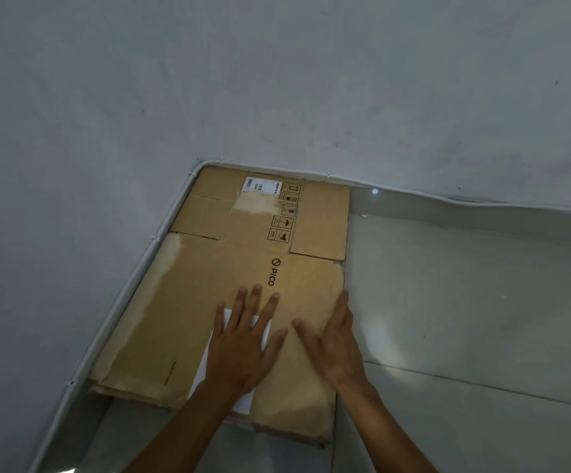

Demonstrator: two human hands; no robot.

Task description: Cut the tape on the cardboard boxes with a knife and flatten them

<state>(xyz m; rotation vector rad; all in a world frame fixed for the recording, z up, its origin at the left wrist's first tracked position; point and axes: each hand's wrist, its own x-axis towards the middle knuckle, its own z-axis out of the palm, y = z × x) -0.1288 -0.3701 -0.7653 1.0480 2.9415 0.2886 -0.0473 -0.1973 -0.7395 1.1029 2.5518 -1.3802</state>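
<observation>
Flattened box (209,302) on floor (464,319) in wall corner, atop other flat cardboard. Left hand (243,346) open, pressing label (229,370). Right hand (337,343) open at right edge. Risk: flaps spring back; stack slides on smooth floor. Knife not visible.

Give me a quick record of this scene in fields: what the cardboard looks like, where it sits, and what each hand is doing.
cardboard: flattened box with PICO print, lying on the floor
position: pushed into the corner against the wall
labels: white label at far end, another white label partly under the left hand
left hand: fingers spread, flat on the cardboard
right hand: fingers straight, at the cardboard's right edge
knife: not in view
</observation>
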